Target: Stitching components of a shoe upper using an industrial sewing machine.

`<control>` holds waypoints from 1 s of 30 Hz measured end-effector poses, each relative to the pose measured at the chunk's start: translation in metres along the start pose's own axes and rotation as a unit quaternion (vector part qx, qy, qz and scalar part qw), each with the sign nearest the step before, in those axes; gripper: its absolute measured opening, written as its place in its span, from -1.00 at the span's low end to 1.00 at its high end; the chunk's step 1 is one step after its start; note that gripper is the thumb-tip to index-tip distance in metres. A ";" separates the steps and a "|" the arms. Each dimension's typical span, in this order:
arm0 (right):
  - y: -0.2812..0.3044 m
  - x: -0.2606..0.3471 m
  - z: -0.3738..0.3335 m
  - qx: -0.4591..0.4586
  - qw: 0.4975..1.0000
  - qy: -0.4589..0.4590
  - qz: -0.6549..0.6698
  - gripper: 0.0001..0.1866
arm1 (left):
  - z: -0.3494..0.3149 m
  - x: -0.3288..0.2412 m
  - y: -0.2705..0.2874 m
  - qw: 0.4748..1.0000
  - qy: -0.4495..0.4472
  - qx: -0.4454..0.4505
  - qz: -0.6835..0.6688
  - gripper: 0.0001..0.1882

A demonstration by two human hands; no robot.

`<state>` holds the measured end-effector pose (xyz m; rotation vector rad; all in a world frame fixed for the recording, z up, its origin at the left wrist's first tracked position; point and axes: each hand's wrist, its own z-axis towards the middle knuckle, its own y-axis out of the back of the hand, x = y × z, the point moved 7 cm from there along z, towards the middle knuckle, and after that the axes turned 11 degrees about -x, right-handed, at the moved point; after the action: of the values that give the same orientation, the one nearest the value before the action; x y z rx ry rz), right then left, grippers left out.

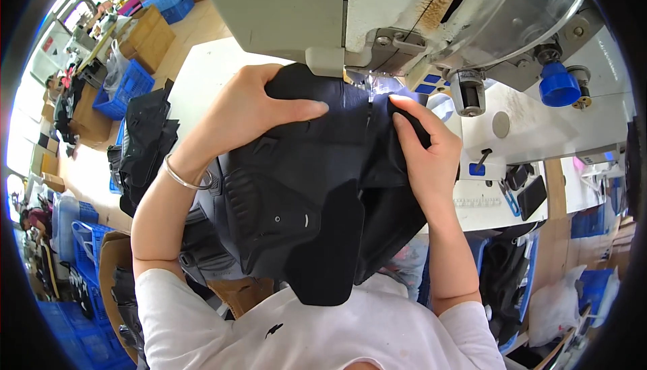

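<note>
A large black fabric piece (296, 174) with a moulded, ribbed panel and a smooth flap hangs from the table edge towards my chest. Its far edge lies under the head of a sewing machine (283, 6), near the lit needle area. My left hand (249, 110) grips the piece on its left side, thumb on top and the other fingers hidden behind the fabric. On the right, my right hand (431, 147) pinches another part of the black piece between thumb and fingers. A narrow seam or gap runs between the two hands.
Blue-handled scissors (509, 198), a black phone-like slab (532, 198) and a clear ruler (476, 202) lie on the white table's right. A blue knob (558, 85) juts from the machine. Black pieces (145, 141) are stacked at left; blue crates (125, 90) stand beyond.
</note>
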<state>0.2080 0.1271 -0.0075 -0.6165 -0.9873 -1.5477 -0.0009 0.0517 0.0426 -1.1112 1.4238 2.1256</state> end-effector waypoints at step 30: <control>-0.008 -0.003 0.013 0.069 0.997 0.002 -0.025 -0.78 | 0.018 0.024 -0.020 0.992 -0.118 -0.037 -0.014 -0.48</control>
<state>0.1992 0.1399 -0.0049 -0.4951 -1.1048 -1.5085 -0.0102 0.0732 0.0156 -0.8648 1.2237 2.2200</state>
